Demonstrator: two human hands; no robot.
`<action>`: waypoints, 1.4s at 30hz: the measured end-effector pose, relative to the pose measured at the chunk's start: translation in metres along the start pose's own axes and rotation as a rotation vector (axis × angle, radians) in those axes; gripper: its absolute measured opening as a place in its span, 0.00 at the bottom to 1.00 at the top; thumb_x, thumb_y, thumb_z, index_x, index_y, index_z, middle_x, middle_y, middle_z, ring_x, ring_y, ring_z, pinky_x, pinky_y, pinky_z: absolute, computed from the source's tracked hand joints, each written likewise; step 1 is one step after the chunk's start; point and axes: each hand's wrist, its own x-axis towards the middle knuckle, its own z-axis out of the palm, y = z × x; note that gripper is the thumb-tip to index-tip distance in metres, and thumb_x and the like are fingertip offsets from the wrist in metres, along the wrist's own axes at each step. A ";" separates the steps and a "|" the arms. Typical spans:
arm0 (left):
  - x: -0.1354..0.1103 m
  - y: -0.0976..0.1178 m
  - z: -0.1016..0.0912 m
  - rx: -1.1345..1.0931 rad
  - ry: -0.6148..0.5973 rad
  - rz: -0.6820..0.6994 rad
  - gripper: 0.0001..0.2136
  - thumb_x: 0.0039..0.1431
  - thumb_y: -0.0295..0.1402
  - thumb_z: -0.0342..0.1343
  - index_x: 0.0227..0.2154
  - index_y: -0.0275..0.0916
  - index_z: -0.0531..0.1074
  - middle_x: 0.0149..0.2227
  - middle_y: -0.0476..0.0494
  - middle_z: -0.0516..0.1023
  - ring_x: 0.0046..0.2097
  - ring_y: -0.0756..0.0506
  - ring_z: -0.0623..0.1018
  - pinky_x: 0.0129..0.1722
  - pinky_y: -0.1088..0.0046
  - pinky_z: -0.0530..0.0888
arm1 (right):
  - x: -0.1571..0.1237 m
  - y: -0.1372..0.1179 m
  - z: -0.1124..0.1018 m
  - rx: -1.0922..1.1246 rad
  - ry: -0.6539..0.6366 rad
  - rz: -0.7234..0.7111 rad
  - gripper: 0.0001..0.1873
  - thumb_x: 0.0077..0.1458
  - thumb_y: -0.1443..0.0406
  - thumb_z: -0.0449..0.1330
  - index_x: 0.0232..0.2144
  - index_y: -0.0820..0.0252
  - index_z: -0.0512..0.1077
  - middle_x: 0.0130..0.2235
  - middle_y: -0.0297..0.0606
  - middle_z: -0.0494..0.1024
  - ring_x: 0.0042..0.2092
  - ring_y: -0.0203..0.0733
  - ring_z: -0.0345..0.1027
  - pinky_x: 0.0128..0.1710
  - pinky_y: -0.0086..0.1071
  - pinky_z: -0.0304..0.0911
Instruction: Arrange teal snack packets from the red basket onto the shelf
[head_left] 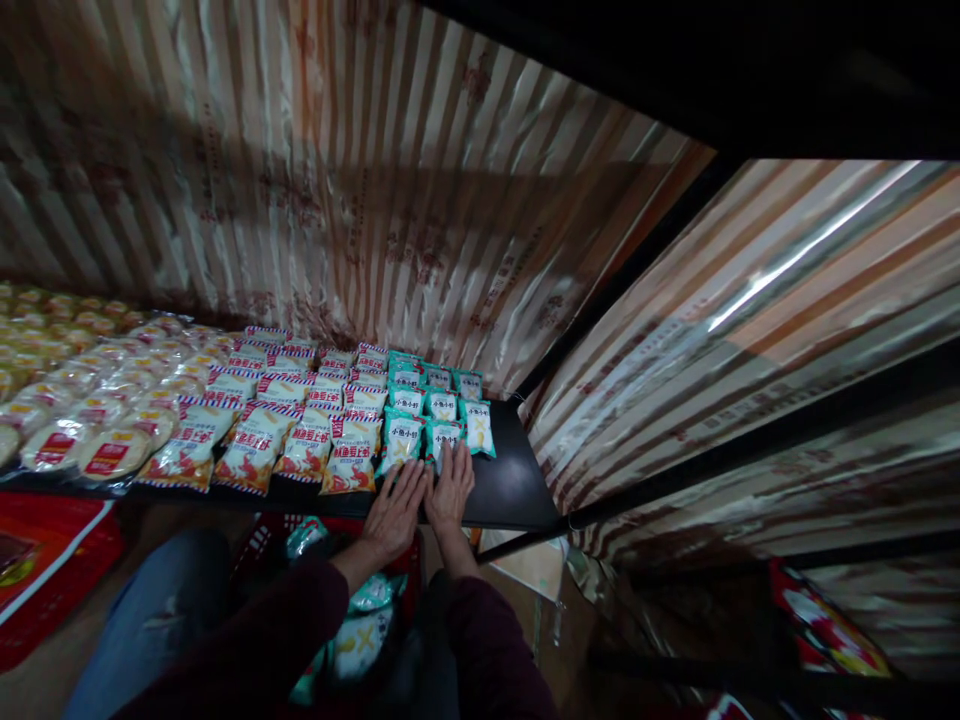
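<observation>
Left hand, mine [395, 513]: I am laying it palm down, fingers extended and slightly parted, the tips reaching the near edge of the left bag in the front row of teal snack bags [400, 440]. Right hand, mine [450, 487]: I am holding it flat beside the left, fingers straight and a little spread, tips resting on the middle bag of that row.

Teal snack bags, Chinese lettering: standing in three columns towards the right end of a black shelf [517, 485], the right front bag sitting clear of my fingers.

Striped-top snack bags [251, 440], blue, white and red: adjoining on the left, four along the front, more rows lying behind.

Round crackers [116, 455], clear wrappers, red labels: occupying the shelf further left. Yellowish packets [45, 330]: filling the far left.

Red basket [259, 540], below the shelf, between my knees: containing loose teal bags [360, 645], partly hidden by my forearms. Second red basket [101, 560]: standing near left.

Striped sheeting [337, 200], brown and cream: hanging behind the shelf and along the right.
</observation>
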 end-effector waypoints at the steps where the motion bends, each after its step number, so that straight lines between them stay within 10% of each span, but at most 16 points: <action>1: -0.004 0.001 -0.001 -0.003 0.004 0.004 0.27 0.59 0.27 0.44 0.63 0.31 0.53 0.66 0.36 0.52 0.68 0.40 0.47 0.65 0.55 0.47 | -0.003 -0.001 -0.002 0.004 0.008 -0.004 0.28 0.63 0.59 0.44 0.63 0.60 0.53 0.66 0.49 0.49 0.66 0.51 0.38 0.59 0.51 0.46; 16: -0.095 0.003 -0.022 -0.110 -0.293 0.025 0.26 0.58 0.27 0.44 0.61 0.32 0.57 0.63 0.37 0.60 0.67 0.42 0.52 0.64 0.59 0.54 | -0.127 -0.053 -0.007 0.240 -0.113 -0.092 0.25 0.59 0.69 0.44 0.58 0.62 0.62 0.63 0.50 0.57 0.65 0.48 0.45 0.59 0.50 0.53; 23: -0.173 -0.009 -0.030 -0.231 -0.714 -0.269 0.24 0.57 0.21 0.41 0.57 0.28 0.63 0.62 0.31 0.59 0.64 0.42 0.60 0.62 0.62 0.58 | -0.172 -0.100 -0.014 0.298 -0.543 -0.079 0.30 0.53 0.75 0.47 0.59 0.61 0.62 0.64 0.47 0.58 0.65 0.46 0.48 0.60 0.45 0.52; 27: -0.206 -0.019 -0.037 -0.269 -0.835 -0.334 0.19 0.54 0.21 0.44 0.46 0.34 0.74 0.57 0.35 0.69 0.60 0.43 0.67 0.61 0.63 0.60 | -0.200 -0.124 -0.010 0.259 -0.938 0.008 0.21 0.52 0.74 0.51 0.47 0.63 0.73 0.48 0.49 0.76 0.53 0.47 0.67 0.53 0.39 0.60; 36: -0.208 -0.031 -0.053 -0.342 -0.947 -0.402 0.17 0.59 0.34 0.46 0.50 0.40 0.71 0.60 0.36 0.66 0.62 0.40 0.63 0.62 0.54 0.55 | -0.217 -0.121 0.002 0.250 -1.075 0.127 0.17 0.52 0.73 0.53 0.43 0.62 0.75 0.44 0.47 0.79 0.47 0.45 0.72 0.46 0.30 0.61; 42: -0.211 -0.057 -0.069 -0.418 -1.148 -0.364 0.41 0.37 0.50 0.63 0.57 0.43 0.63 0.62 0.31 0.61 0.62 0.28 0.61 0.58 0.46 0.57 | -0.213 -0.123 -0.004 0.264 -1.063 0.194 0.16 0.56 0.71 0.50 0.42 0.59 0.76 0.43 0.42 0.80 0.45 0.41 0.74 0.42 0.27 0.62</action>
